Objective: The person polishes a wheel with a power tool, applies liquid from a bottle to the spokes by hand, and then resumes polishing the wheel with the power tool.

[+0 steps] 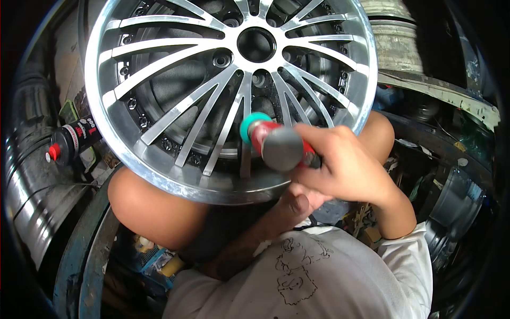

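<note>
A multi-spoke alloy wheel [187, 192] rests tilted across the knees, its polished spokes and wide lip facing up. My right hand [340, 165] is closed round a small red power polisher [261, 133] with a round grey end. The teal pad [255, 123] on the polisher's tip sits over the lower spokes, just below the hub. My left hand [305, 201] is under the right one, close to the wheel's lower edge. Its thumb shows, but the other fingers are mostly hidden, and I cannot tell what they grip.
At the left, a black bottle with a red cap [69, 142] lies beside the wheel, near a dark shiny wheel barrel [37, 207]. A blue metal frame [79, 260] runs below it. More rims [396, 42] are stacked at upper right, and a blue basket [154, 260] holds small items.
</note>
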`<state>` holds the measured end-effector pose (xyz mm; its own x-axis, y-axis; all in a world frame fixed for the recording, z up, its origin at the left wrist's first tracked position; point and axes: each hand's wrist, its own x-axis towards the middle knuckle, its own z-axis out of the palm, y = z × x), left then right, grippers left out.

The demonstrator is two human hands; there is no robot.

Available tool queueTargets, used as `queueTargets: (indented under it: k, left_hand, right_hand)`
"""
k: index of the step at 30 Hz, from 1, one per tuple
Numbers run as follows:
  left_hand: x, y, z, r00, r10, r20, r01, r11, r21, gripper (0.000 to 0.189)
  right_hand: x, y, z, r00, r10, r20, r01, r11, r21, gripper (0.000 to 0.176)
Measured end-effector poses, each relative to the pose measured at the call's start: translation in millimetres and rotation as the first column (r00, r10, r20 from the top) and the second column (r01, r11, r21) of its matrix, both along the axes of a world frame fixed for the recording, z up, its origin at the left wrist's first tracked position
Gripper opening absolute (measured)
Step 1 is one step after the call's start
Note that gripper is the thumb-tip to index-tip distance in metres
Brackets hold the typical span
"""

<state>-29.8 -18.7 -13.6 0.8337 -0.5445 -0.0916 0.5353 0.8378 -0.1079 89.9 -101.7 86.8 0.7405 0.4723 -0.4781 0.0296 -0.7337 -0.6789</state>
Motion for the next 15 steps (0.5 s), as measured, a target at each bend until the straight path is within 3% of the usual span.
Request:
queueTargets:
  k: [3,5,6,9,10,13,15]
  left_hand:
    - [14.3,-1.4,0.2,0.998,0.047,-0.031,-0.043,0.994,0.104,0.108]
    - [35.8,11.1,9.5,0.998,0.004,0.069,-0.02,0.974,0.227,0.1]
    - [43.7,14.6,10.8,0.997,0.011,0.076,-0.022,0.989,0.143,0.081]
    - [63.5,15.1,37.9,1.0,0.005,-0.018,-0.001,0.977,0.214,0.075]
    - [68.9,10.0,42.8,0.998,0.04,-0.058,-0.026,0.975,0.221,0.076]
    - [75.4,-2.1,44.5,0.984,0.086,-0.153,-0.056,0.98,0.192,0.079]
    - [74.6,0.8,29.9,0.994,0.075,-0.073,-0.069,0.994,0.087,0.084]
  right_hand:
    - [6.8,1.4,-9.2,0.995,-0.027,0.098,0.029,0.999,-0.014,0.028]
    - [9.2,1.9,-11.8,0.987,-0.034,0.16,0.033,0.999,0.01,0.029]
    - [10.8,-0.6,-15.0,0.981,-0.035,0.19,0.026,0.999,0.046,0.028]
    - [22.1,-3.8,-15.9,0.986,-0.048,0.16,0.034,0.996,0.088,0.029]
    - [26.4,-3.4,-11.3,0.991,-0.019,0.136,0.021,1.0,-0.014,0.031]
    - [36.5,-4.9,-11.7,0.999,-0.04,0.016,0.04,0.998,0.042,0.034]
    - [39.7,-8.0,-13.9,0.998,-0.015,0.06,0.014,1.0,0.013,0.037]
